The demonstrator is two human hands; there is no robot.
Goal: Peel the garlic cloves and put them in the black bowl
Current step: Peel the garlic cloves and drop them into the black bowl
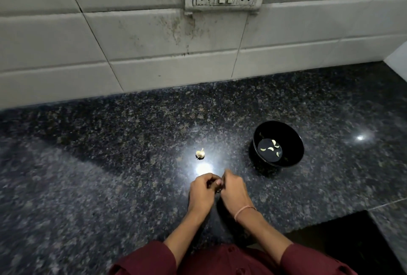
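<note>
Cloves (270,149) in black bowl (293,133), four or five; one garlic bulb (200,153) on counter (110,164).

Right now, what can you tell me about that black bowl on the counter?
The black bowl is small, round and deep, with a flat bottom. It looks glossy, like plastic or glazed ceramic. It stands upright on the dark speckled counter, right of centre. A few pale peeled garlic cloves lie loose on its bottom. Nothing else touches it: the left hand and right hand are apart from it, nearer the camera.
</note>
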